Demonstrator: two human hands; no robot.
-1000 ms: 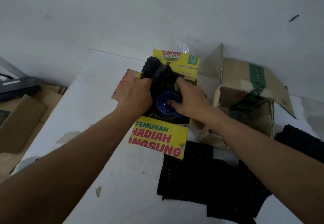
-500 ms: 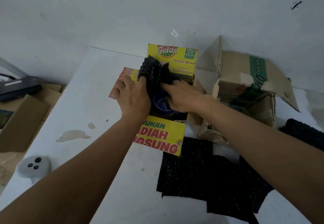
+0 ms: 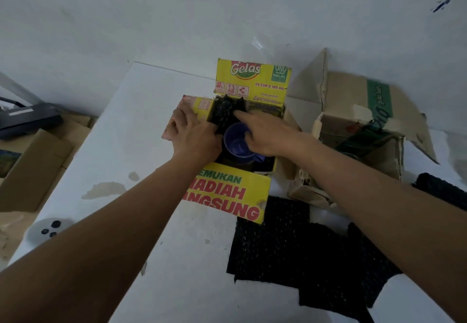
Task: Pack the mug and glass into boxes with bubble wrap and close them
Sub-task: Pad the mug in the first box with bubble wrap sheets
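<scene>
While boxed, mug upright; handle rightward.

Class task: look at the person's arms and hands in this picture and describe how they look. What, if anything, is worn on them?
The left forearm and right forearm are bare to the frame edge: no sleeves show. The left hand and right hand are bare too, with no gloves, and no watch, bracelet or ring visible.

The person's left hand and right hand are bare, as are both sleeveless forearms.
</scene>
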